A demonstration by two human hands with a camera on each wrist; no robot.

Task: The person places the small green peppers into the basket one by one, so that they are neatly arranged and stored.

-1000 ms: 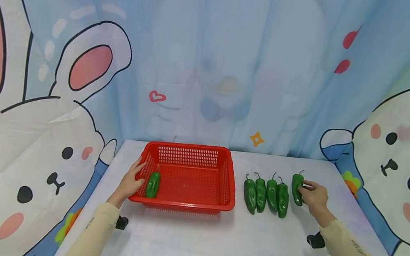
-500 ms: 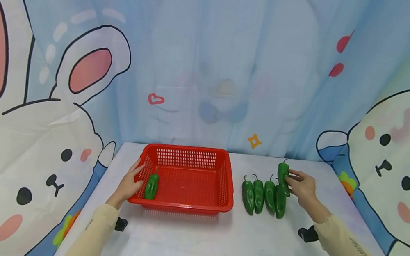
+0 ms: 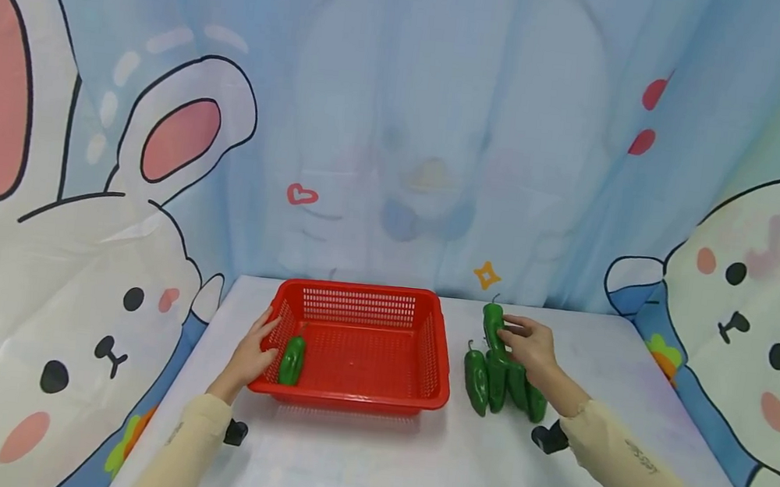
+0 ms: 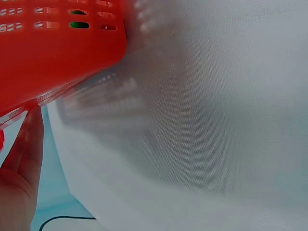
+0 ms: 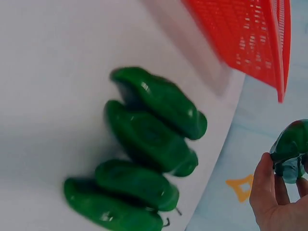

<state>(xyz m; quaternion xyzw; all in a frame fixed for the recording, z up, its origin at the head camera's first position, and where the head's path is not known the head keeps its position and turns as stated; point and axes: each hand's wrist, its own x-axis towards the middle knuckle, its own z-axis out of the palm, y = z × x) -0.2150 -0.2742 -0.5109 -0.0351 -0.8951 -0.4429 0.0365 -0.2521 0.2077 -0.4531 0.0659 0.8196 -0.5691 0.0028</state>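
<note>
My right hand (image 3: 531, 347) pinches a green chili pepper (image 3: 493, 324), its stem pointing up and away. The pepper is lifted above several other green chili peppers (image 3: 477, 384) lying side by side on the table, and partly covers them in the head view. In the right wrist view the held pepper (image 5: 291, 147) is cut off by the frame edge. My left hand (image 3: 250, 354) rests against the left rim of a red plastic basket (image 3: 347, 398), its fingers fairly straight. One green chili pepper (image 3: 292, 359) lies inside the basket at its left end.
A white cloth-covered table (image 3: 368, 469) carries the basket and peppers. A blue curtain (image 3: 402, 119) with cartoon prints hangs right behind the far edge. Black wrist devices (image 3: 550, 438) sit below each sleeve.
Carrying the pepper, my right hand has moved left from the right end of the row to above its middle. My left hand stays at the basket rim.
</note>
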